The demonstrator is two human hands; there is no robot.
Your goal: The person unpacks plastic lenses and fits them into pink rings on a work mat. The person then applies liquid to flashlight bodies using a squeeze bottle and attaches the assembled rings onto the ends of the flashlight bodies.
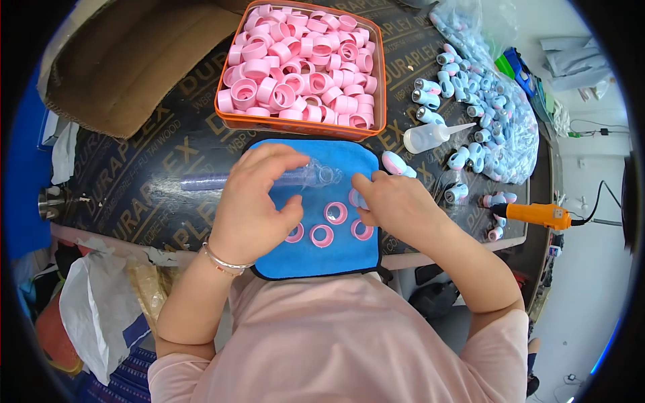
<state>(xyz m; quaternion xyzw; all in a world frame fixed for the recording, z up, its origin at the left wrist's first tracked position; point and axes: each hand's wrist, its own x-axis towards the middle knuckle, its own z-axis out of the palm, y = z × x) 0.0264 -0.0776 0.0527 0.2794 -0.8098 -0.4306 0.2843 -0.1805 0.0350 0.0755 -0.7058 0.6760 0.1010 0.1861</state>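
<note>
My left hand (252, 205) is over the blue cloth mat (289, 260), thumb and fingers apart, beside a row of clear round pieces (292, 178). The row runs left under my hand, and loose clear pieces (327, 174) lie at its right end. With bent fingers, my right hand (393, 205) closes around the edge of a pink ring (353, 198), partly hidden by the fingertips. Other pink rings lie flat on the mat: one in the middle (335, 213), one lower down (322, 236), one under my right hand (362, 230) and one by my left thumb (294, 233).
An orange-rimmed box (234, 122) full of pink rings stands behind the mat. To the right are a dropper bottle (426, 138), several blue-and-pink parts (426, 97), a plastic bag (514, 144) of more, and an orange electric screwdriver (537, 215). A cardboard box (127, 67) is at left.
</note>
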